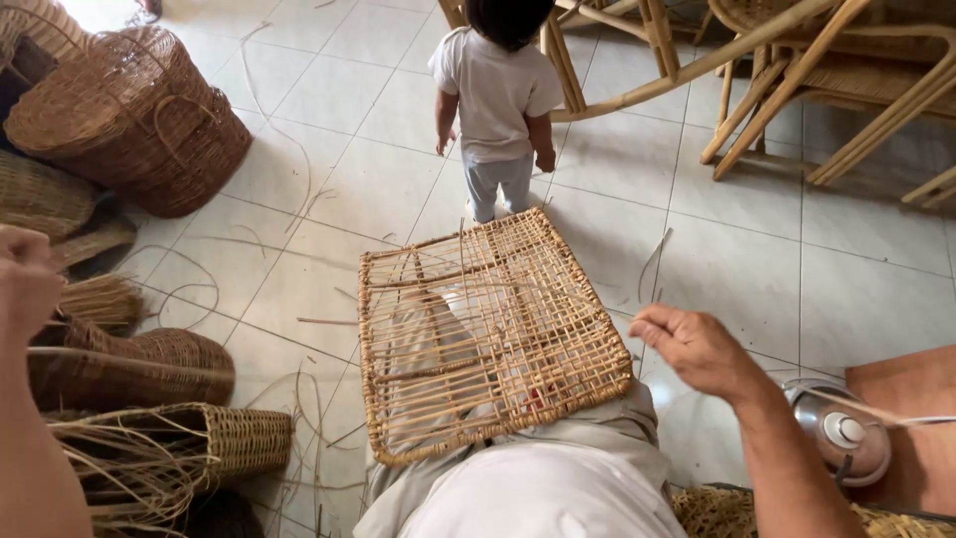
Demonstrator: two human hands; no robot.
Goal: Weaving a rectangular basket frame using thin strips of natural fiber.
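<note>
Head view, looking down. Much cut off: left hand (25,279) clipped by the left edge, only a curled back and forearm showing, grip impossible to tell, fingers out of sight. Right hand (697,349) in full view, fingers pinched narrow on a thin rattan strand (652,269) rising from the fingertips toward the floor beyond; strand too fine to follow along its whole length. Small person (498,100) beyond the panel cropped at the head by the top edge, back turned. Wooden chair frames (797,90) far beyond the right hand also cut by the top and right edges.

Woven rattan panel (488,329) just left of the right hand, resting on the lap, its near edge over the light trousers (518,488). Roughly square, flat, slightly tilted; corners skewed so the far edge runs up to the right, near edge down toward the knee. No clear long axis; open lattice, cloth visible through the gaps.

Below the left hand, a heap of baskets (139,369) and loose fibre, partly overlapping, outlines hard to separate. Beyond the left hand, a large round lidded basket (129,110) on the tiles. Below and right of the right hand, a metal kettle (841,433), partly hidden by the forearm, beside an orange board (916,408).
</note>
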